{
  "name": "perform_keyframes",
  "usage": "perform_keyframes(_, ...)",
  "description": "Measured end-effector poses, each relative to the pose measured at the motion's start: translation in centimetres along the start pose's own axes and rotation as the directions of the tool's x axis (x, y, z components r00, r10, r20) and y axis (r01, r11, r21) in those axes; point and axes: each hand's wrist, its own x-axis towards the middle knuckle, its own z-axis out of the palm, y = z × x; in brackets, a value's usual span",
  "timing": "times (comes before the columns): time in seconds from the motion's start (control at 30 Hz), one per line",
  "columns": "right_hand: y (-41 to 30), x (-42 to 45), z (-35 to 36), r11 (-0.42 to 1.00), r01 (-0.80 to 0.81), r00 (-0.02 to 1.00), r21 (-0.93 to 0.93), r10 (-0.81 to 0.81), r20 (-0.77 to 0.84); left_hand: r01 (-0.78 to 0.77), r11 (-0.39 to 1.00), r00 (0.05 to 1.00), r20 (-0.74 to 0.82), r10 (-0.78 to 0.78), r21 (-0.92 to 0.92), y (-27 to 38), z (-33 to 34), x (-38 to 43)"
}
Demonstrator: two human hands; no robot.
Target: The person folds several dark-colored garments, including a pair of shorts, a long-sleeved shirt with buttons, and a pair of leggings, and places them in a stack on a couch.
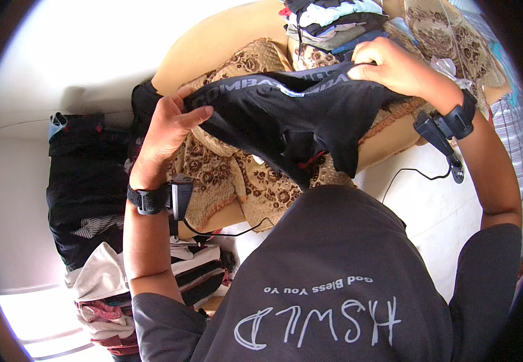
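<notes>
A pair of black boxer briefs point(284, 117) is stretched out in the air in front of me, its legs hanging down. Its grey-lettered waistband runs along the top, with a small white label at the middle. My left hand point(173, 120) pinches one end of the waistband between thumb and fingers. At the other end, my right hand point(379, 65) grips the band, knuckles up. Behind the briefs lies a brown floral cover point(266, 174) on a tan sofa point(216, 34).
Folded clothes are stacked point(338, 27) on the sofa at the back. Dark garments point(89, 181) are piled at the left, above more clothes point(107, 312). Each wrist wears a strapped device point(451, 122) trailing a black cable. White tiled floor point(442, 226) shows at the right.
</notes>
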Motion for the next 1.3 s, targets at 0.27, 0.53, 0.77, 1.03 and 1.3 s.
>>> perform_keyframes(0.27,0.9,1.7,1.4,0.989,-0.113,0.948,0.093,0.136,-0.289,0.136,0.97,0.991,-0.011,-0.137,0.2,-2.5,1.7,2.7)
perform_keyframes(0.53,-3.6,1.7,0.1,0.792,-0.4,0.893,0.461,0.45,0.0,0.197,0.967,0.979,-0.014,-0.202,-0.163,-0.1,3.8,3.4)
perform_keyframes(0.77,-8.8,3.4,0.0,0.591,-0.105,0.967,0.799,0.249,-0.057,0.066,0.952,0.996,0.071,-0.047,-0.3,3.8,6.8,3.0)
perform_keyframes(1.03,-10.3,4.5,-0.9,0.574,-0.056,0.986,0.817,0.158,-0.043,-0.173,0.983,0.984,-0.063,0.169,-0.064,4.8,7.9,1.4)
perform_keyframes(1.3,-10.9,3.5,-4.0,0.791,0.161,0.986,0.59,-0.15,-0.069,-0.27,0.962,0.916,-0.318,0.244,-0.039,4.2,9.1,1.6)
